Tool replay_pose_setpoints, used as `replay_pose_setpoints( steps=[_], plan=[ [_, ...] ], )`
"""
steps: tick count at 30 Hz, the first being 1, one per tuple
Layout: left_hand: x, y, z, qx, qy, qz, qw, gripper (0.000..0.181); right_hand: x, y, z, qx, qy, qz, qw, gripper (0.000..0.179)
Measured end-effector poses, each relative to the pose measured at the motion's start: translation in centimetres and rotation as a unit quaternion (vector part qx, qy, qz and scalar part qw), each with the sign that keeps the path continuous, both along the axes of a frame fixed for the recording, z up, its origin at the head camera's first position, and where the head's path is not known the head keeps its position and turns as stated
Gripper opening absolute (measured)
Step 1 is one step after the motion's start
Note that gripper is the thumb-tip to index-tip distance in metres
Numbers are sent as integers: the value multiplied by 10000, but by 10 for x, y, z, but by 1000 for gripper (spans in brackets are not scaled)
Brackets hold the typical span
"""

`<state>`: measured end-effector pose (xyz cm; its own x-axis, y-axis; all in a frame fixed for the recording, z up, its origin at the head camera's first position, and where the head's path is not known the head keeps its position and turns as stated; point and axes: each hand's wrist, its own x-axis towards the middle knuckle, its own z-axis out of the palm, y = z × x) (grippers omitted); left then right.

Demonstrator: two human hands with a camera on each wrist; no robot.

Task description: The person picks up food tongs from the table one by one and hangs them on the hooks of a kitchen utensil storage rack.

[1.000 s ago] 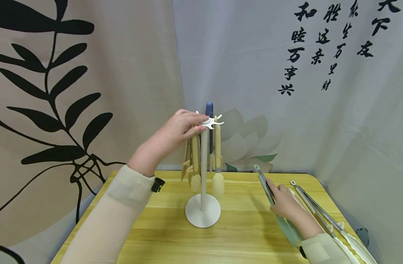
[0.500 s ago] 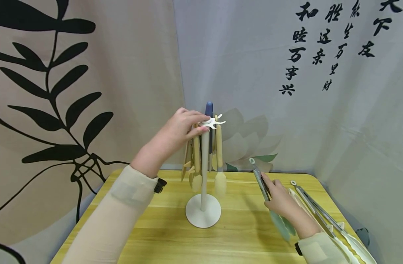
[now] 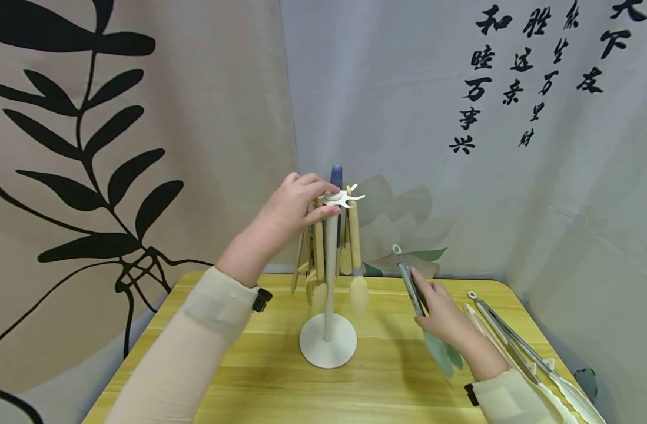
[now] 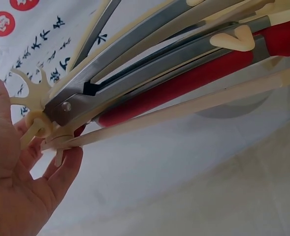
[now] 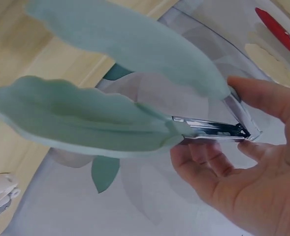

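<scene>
I see pale tongs lying unhung on the table; right hand grips green tongs, clear of the stand; left hand holds the stand's top; utensils already hang there, so I'd call it partway.

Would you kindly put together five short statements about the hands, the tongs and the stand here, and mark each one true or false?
1. The right hand holds a pair of green-ended tongs. True.

2. The left hand rests flat on the table. False: it holds the top of the white stand.

3. The two green ends of the held tongs are pressed together. False: they are spread apart.

4. Utensils hang from the stand. True.

5. The stand has been laid on its side. False: it is upright, with its round base on the table.
</scene>
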<state>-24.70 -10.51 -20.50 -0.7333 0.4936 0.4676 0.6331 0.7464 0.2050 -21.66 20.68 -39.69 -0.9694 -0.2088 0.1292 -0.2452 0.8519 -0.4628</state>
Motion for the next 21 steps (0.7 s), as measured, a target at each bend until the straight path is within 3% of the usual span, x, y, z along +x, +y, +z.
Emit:
replay_pose_setpoints(
  steps=[10, 21],
  plan=[
    [0, 4, -8, 400, 310, 127, 9986, 41, -4, -8, 10, -170, 475, 144, 9986, 100],
    [0, 7, -11, 423, 600, 238, 9970, 42, -4, -25, 29, -643, 934, 277, 9932, 100]
  ],
)
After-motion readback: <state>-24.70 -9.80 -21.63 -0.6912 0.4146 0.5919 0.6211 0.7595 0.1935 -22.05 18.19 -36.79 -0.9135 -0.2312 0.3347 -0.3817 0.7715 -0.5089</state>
